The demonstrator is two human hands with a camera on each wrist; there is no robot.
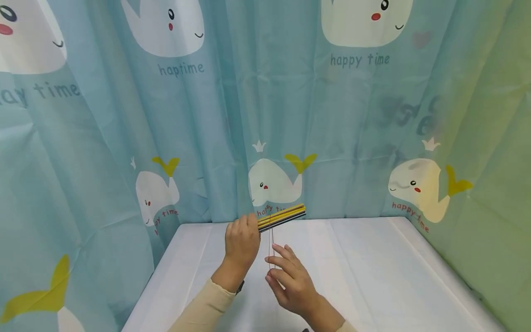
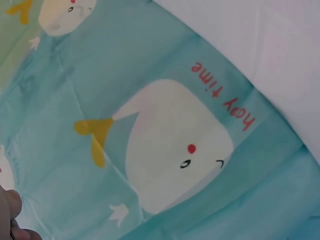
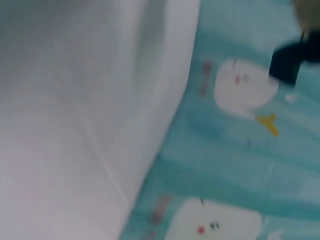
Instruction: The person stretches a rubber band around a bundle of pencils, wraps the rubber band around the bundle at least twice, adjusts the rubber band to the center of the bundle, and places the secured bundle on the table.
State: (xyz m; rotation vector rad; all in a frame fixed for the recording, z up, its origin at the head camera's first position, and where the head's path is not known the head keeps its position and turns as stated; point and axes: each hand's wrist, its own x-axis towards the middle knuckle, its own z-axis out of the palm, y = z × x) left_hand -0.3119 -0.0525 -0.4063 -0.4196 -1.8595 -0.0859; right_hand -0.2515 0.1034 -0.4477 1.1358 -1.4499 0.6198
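Note:
My left hand grips a bundle of thin yellow and black pencils at one end, and the other end sticks out to the right, tilted slightly up. A thin rubber band runs down from the bundle in two stretched strands. Below the bundle, my right hand holds the lower end of that band with bent fingers, thumb close to the forefinger. In the left wrist view only some fingertips show at the lower left corner. The right wrist view is blurred and the right hand is outside it.
A white-covered table lies under both hands. Behind it hangs a blue curtain with whale prints, greenish at the right side. A beige sleeve and a dark wrist device appear at the upper right of the right wrist view.

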